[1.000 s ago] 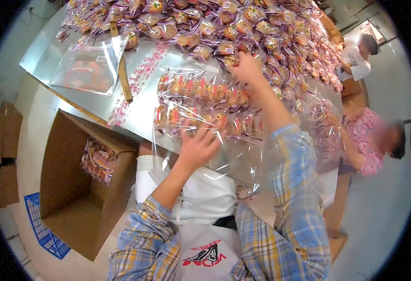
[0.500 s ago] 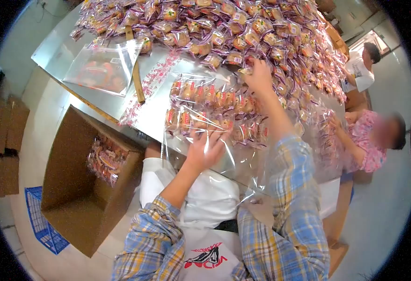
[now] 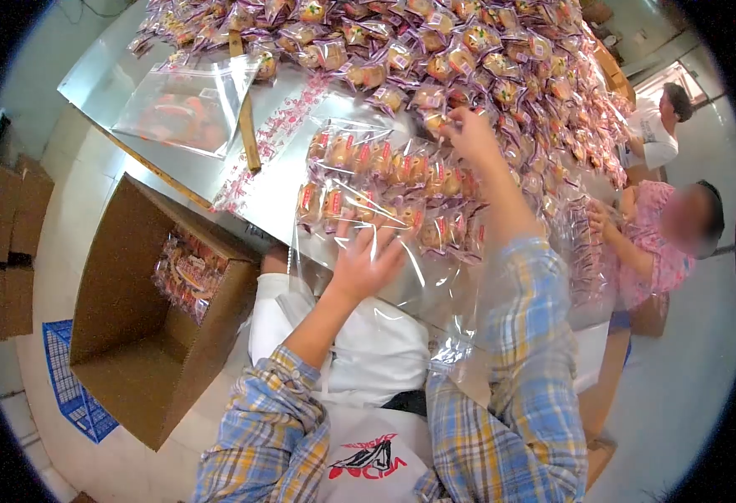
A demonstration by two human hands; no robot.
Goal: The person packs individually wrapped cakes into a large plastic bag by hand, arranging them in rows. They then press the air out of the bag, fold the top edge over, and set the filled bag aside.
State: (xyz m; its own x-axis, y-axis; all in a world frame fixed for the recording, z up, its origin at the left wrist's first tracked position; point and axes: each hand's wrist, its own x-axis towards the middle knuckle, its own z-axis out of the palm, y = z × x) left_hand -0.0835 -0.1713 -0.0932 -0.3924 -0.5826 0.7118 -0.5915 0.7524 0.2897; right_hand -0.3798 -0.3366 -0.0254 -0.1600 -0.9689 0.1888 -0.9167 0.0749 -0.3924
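A large clear plastic bag (image 3: 435, 293) lies over the table edge in front of me, with two rows of individually wrapped cakes (image 3: 355, 155) showing through the film. My left hand (image 3: 372, 261) rests on the bag beside the lower row, fingers apart and pressed on the film. At the far right end of the upper row is my right hand (image 3: 474, 138), its fingers curled together at the edge of a big heap of wrapped cakes (image 3: 460, 50). Whatever sits between those fingertips is too small to make out.
An open cardboard box (image 3: 133, 360) with a filled packet (image 3: 188, 277) inside stands at my left, beside a blue crate (image 3: 70, 377). A printed clear bag (image 3: 179, 117) and a wooden strip (image 3: 247, 126) lie on the metal table (image 3: 280, 197). Two people work at right.
My right hand has shifted slightly right, its fingers curling closer at the heap's edge. My left hand stays nearly in place on the bag. The whole view has tilted a little.
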